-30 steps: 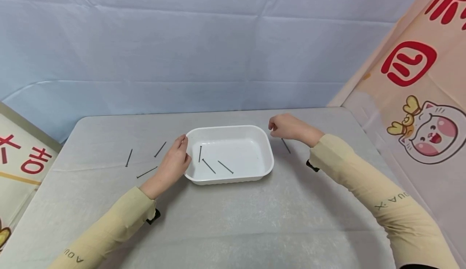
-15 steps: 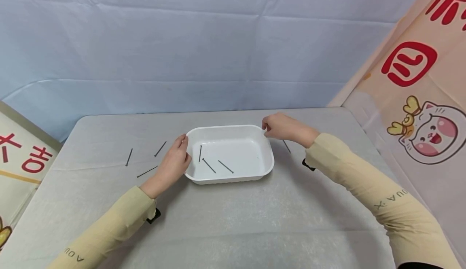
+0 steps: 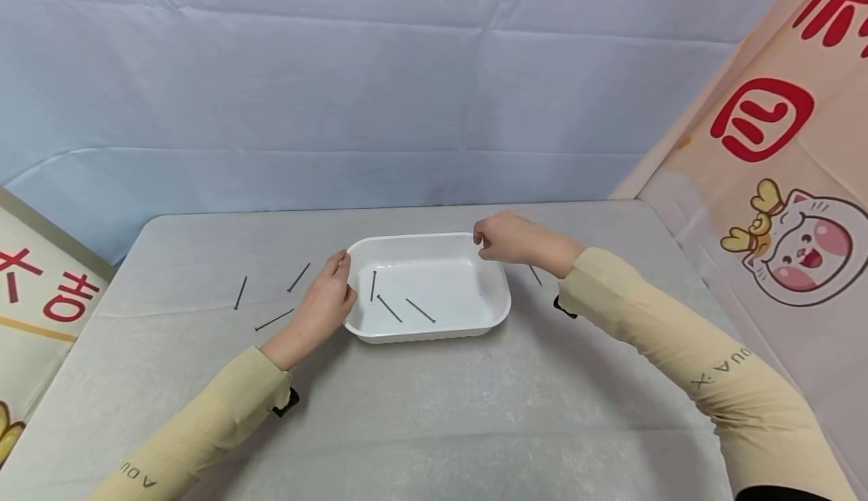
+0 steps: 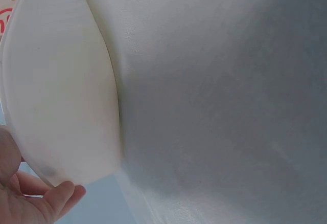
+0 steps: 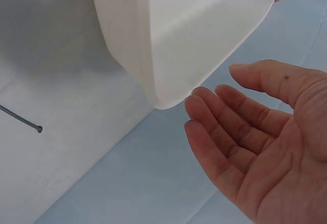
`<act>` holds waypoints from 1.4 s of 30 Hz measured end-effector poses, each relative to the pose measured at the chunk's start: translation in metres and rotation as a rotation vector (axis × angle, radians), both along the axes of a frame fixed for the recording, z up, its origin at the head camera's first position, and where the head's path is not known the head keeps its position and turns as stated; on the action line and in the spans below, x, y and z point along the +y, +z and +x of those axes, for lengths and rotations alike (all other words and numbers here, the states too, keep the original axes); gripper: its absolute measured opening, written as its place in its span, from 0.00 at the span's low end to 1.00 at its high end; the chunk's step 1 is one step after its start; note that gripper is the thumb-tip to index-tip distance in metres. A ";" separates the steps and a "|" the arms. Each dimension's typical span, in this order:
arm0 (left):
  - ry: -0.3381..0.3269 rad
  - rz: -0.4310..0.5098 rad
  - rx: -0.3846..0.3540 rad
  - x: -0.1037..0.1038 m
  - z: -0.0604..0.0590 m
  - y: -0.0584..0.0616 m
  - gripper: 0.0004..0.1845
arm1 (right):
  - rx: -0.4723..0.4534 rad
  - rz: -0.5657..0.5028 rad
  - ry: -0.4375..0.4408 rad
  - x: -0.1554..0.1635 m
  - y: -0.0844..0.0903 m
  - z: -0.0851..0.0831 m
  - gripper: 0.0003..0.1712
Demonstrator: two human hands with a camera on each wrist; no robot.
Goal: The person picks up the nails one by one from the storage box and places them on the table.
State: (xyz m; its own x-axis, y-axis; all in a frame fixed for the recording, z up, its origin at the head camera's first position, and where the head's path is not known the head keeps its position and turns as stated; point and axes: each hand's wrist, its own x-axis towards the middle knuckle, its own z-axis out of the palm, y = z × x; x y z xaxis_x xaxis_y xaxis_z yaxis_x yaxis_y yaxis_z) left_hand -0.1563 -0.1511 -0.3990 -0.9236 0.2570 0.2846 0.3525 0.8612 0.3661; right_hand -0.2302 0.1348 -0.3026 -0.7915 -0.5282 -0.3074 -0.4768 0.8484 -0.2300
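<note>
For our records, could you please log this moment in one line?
left hand: holds white tray | right hand: empty, near tray corner | nails: three inside, four visible outside

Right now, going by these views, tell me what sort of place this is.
Probably a makeshift indoor work booth: a grey table bearing a white tray, a creased pale-blue sheet hung behind it, and a cartoon banner alongside.

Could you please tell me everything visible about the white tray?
The white tray is a shallow, glossy rectangle with rounded corners and a rim, apparently plastic. It sits upright on the table, three nails lying inside. The left hand holds its left side; the right hand is at its far right corner, contact unclear.
</note>
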 end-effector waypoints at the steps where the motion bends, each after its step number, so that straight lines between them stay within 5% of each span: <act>1: 0.000 0.001 -0.002 0.000 0.000 0.000 0.26 | 0.000 -0.003 0.007 -0.001 0.000 0.000 0.14; 42: -0.002 -0.005 -0.004 0.000 -0.001 -0.001 0.26 | 0.106 -0.159 0.313 -0.059 -0.005 0.000 0.11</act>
State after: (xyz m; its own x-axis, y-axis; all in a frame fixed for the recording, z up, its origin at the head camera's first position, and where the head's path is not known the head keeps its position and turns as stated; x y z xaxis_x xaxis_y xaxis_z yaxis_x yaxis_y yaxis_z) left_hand -0.1569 -0.1513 -0.3998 -0.9241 0.2606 0.2794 0.3530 0.8621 0.3634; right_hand -0.2304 0.0763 -0.3076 -0.6069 -0.7846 -0.1267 -0.7362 0.6151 -0.2824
